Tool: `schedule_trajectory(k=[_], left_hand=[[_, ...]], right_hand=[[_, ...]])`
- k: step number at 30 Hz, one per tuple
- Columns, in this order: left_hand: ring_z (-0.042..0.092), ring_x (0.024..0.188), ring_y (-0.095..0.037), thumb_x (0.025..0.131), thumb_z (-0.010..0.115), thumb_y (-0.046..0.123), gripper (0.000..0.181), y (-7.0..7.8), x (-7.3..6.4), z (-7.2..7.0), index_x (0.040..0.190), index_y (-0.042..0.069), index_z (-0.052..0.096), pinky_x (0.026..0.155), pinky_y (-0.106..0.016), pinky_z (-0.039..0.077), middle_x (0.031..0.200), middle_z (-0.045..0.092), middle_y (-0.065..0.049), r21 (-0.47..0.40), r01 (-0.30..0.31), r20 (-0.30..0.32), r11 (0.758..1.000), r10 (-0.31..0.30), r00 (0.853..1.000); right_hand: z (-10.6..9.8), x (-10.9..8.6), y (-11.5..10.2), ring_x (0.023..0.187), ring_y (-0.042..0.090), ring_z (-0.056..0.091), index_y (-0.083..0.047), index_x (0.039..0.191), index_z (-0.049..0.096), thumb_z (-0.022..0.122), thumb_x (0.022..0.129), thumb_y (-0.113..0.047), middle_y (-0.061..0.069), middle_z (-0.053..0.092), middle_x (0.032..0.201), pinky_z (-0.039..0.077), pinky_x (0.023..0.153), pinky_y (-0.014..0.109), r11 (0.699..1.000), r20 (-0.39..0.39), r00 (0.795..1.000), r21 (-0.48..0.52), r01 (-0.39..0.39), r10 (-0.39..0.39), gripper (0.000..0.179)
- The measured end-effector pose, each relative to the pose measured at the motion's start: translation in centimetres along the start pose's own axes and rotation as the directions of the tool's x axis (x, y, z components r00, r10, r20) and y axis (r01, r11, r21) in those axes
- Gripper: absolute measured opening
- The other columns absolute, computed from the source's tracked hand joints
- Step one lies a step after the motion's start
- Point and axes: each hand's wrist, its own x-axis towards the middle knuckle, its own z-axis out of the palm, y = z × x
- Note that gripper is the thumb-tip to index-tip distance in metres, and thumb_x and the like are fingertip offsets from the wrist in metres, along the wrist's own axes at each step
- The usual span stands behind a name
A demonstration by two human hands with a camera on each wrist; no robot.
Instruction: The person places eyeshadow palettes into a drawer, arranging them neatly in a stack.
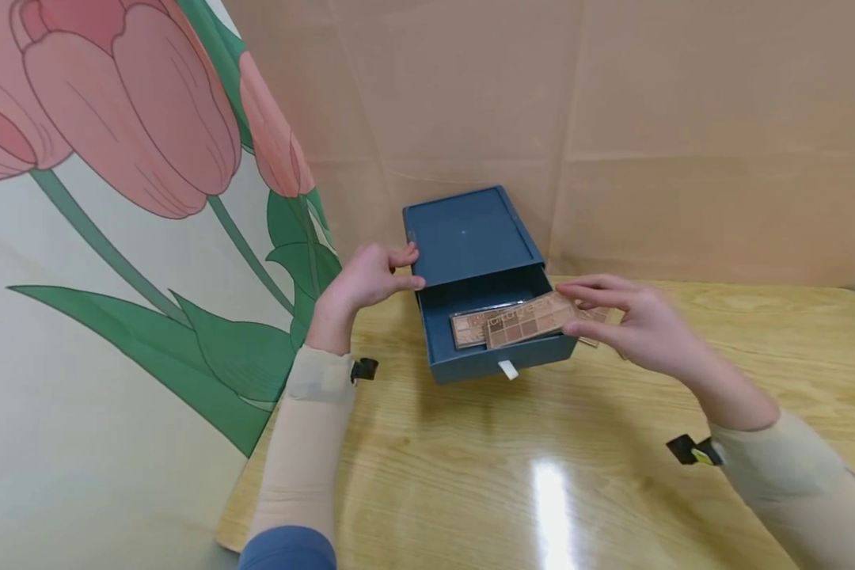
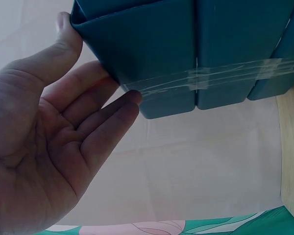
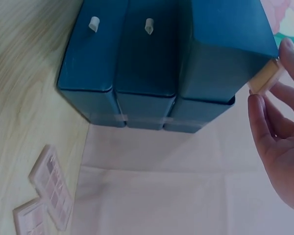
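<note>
A dark blue drawer unit (image 1: 470, 229) stands on the table, its top drawer (image 1: 502, 366) pulled out by a white tab. My left hand (image 1: 366, 277) touches the unit's upper left edge; in the left wrist view its thumb meets a corner and its fingertips rest on the side. My right hand (image 1: 630, 321) pinches one end of an eyeshadow palette (image 1: 530, 318) between thumb and fingers. That palette tilts over the open drawer. Beneath it, partly covered, lies another palette (image 1: 466, 328) inside the drawer.
Two lower drawers (image 3: 144, 63) with white tabs are closed under the top one. Other palettes (image 3: 54, 188) lie on the wooden table (image 1: 435, 475) at the unit's right side. Behind hangs a beige cloth (image 1: 648, 142); a tulip-print cloth (image 1: 150, 396) borders the left.
</note>
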Motion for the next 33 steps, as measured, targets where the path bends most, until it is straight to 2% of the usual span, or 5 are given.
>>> schedule_trajectory(k=[3, 8, 12, 18, 33], left_hand=[[0.041, 0.154, -0.028, 0.1, 0.079, 0.034, 0.06, -0.1, 0.1, 0.0, 0.152, 0.014, 0.058, 0.096, -0.032, 0.047, 0.162, 0.048, 0.001, 0.0, -0.002, 0.0, 1.0, 0.002, 1.0], [0.039, 0.154, -0.028, 0.1, 0.079, 0.034, 0.061, -0.1, 0.1, 0.0, 0.153, 0.014, 0.057, 0.097, -0.033, 0.046, 0.163, 0.047, 0.001, -0.003, 0.002, 0.001, 1.0, -0.002, 1.0], [0.04, 0.154, -0.027, 0.1, 0.079, 0.034, 0.061, -0.1, 0.2, 0.1, 0.153, 0.014, 0.057, 0.097, -0.033, 0.046, 0.163, 0.047, 0.001, -0.001, -0.001, 0.002, 1.0, 0.001, 1.0], [0.039, 0.155, -0.027, 0.1, 0.079, 0.035, 0.061, -0.1, 0.4, 0.2, 0.153, 0.015, 0.057, 0.107, -0.035, 0.046, 0.163, 0.047, 0.002, 0.01, -0.004, 0.004, 1.0, 0.004, 1.0], [0.043, 0.152, -0.028, 0.1, 0.078, 0.036, 0.061, 0.0, 0.3, 0.3, 0.154, 0.016, 0.057, 0.071, -0.036, 0.038, 0.164, 0.046, 0.001, 0.028, 0.007, 0.009, 1.0, -0.007, 1.0]], right_hand=[[0.4, 0.6, -0.5, 0.063, 0.007, 0.058, -0.02, 0.144, 0.072, 0.087, 0.092, -0.015, 0.005, 0.067, 0.145, 0.041, 0.048, 0.026, 0.999, -0.009, 1.0, -0.03, 0.019, -0.019, 0.054], [1.0, 1.7, -1.1, 0.098, 0.012, 0.061, -0.019, 0.144, 0.072, 0.088, 0.092, -0.021, 0.005, 0.067, 0.146, 0.046, 0.058, 0.025, 0.993, -0.031, 0.998, -0.104, 0.058, -0.061, 0.055], [1.3, 2.5, -1.4, 0.087, 0.016, 0.063, -0.013, 0.144, 0.071, 0.088, 0.091, -0.023, 0.011, 0.066, 0.147, 0.046, 0.058, 0.026, 0.987, -0.014, 0.996, -0.134, 0.084, -0.086, 0.056], [1.6, 3.2, -1.5, 0.119, 0.031, 0.066, -0.01, 0.143, 0.071, 0.087, 0.093, -0.026, 0.01, 0.067, 0.146, 0.052, 0.063, 0.029, 0.986, 0.041, 0.996, -0.146, 0.079, -0.074, 0.055], [2.0, 3.4, -1.5, 0.139, 0.039, 0.055, -0.005, 0.145, 0.069, 0.084, 0.096, -0.028, 0.012, 0.064, 0.15, 0.055, 0.083, 0.046, 0.983, 0.122, 0.99, -0.159, 0.097, -0.078, 0.056]])
